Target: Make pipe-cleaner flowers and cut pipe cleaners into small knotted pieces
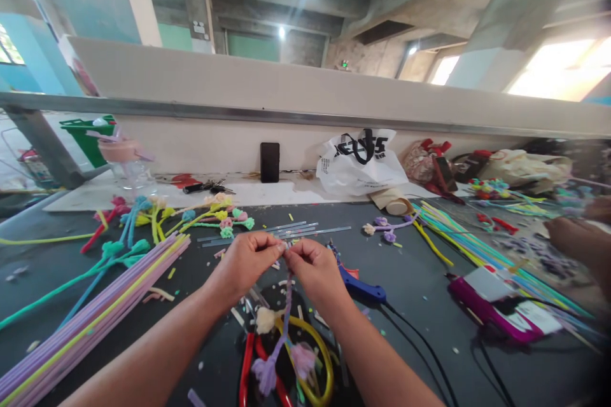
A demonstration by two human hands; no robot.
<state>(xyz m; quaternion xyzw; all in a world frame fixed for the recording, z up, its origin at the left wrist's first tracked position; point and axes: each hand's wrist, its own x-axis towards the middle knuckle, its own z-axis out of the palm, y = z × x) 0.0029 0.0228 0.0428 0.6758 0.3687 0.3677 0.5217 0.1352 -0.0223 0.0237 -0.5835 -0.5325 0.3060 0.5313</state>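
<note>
Far left: bundle of pastel stems (90, 318) on the table (420, 273), finished pipe-cleaner flowers (210, 216) behind it. Centre: left hand (245, 262) and right hand (312, 267) both pinch the top end of a purple pipe-cleaner stem (286, 311), held above the table; its tufted flowers hang below. Looks light, soft, bends easily, so grip near the top end. Under it lie red-handled pliers (248, 362); blue glue gun (358, 286) and cord just right. Far right: another person's arm (573, 238), blurred.

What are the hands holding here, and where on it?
Both hands, left and right, pinch the top end of a purple pipe cleaner that hangs down between them.
</note>
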